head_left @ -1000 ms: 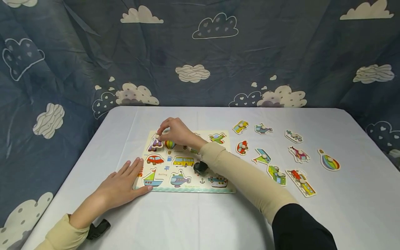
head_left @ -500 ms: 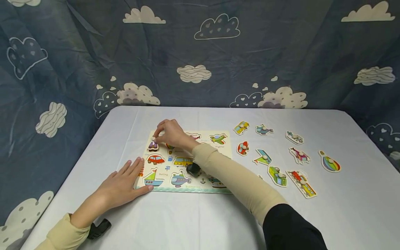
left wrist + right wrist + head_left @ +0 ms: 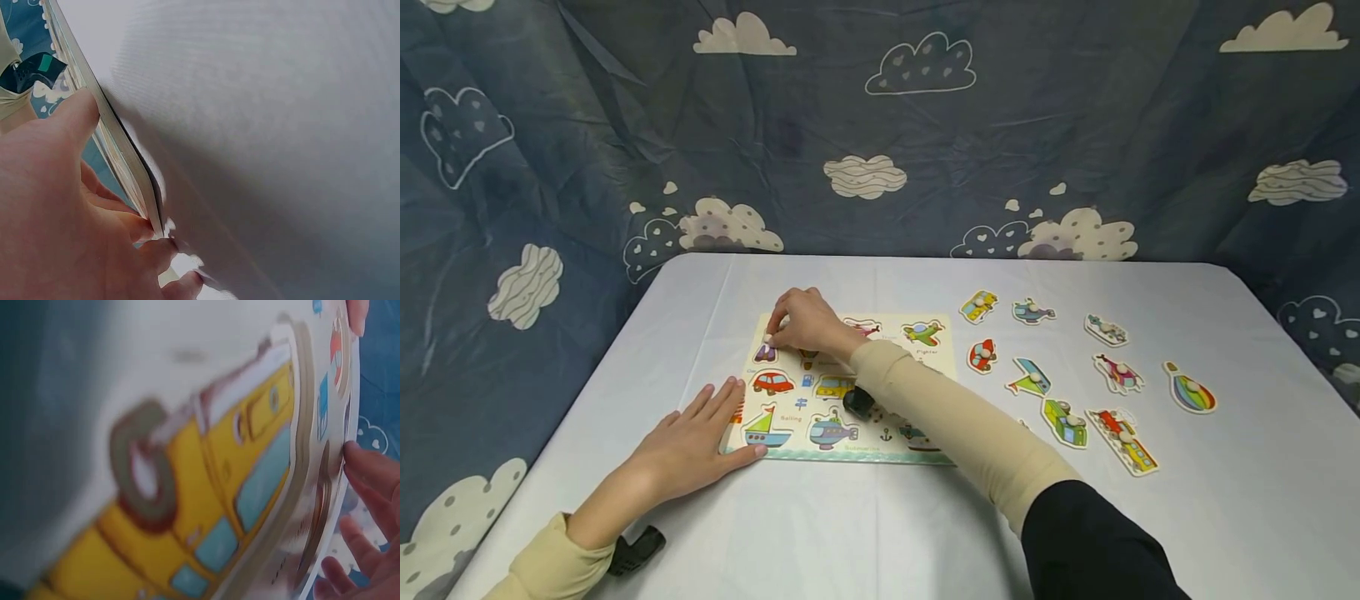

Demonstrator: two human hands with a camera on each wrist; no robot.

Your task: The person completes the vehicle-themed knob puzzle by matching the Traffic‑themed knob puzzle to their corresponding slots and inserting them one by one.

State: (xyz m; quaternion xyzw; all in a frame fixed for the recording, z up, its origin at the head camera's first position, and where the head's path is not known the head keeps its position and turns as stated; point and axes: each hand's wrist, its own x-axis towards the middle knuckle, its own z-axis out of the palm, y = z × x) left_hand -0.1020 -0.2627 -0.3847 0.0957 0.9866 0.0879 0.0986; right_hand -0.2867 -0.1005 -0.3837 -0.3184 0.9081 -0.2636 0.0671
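Note:
My right hand (image 3: 812,323) is over the top left corner of a cream wooden puzzle board (image 3: 880,456), pinching the small knob of a purple puzzle piece (image 3: 765,355) between thumb and fingertips. That piece lies over its matching picture, its upper part partly covered by the fingers. In the right wrist view, the same hand (image 3: 375,512) has its fingertips at the far side of the board, beyond a large yellow bus picture (image 3: 219,469). My left hand (image 3: 692,442) rests with straight, spread fingers along the board's lower left edge; its thumb touches the front edge (image 3: 119,131).
Several knobbed pieces lie right of the board on the white tablecloth (image 3: 1247,500), among them a train (image 3: 1123,442), a hot-air balloon (image 3: 1191,387), a helicopter (image 3: 1033,311) and a green vehicle (image 3: 1065,422). A dark cloud-print cloth (image 3: 925,125) hangs behind the table.
The right hand has carried the purple piece slightly left and down, from hanging above its picture to lying over it. The left hand stays in the same place.

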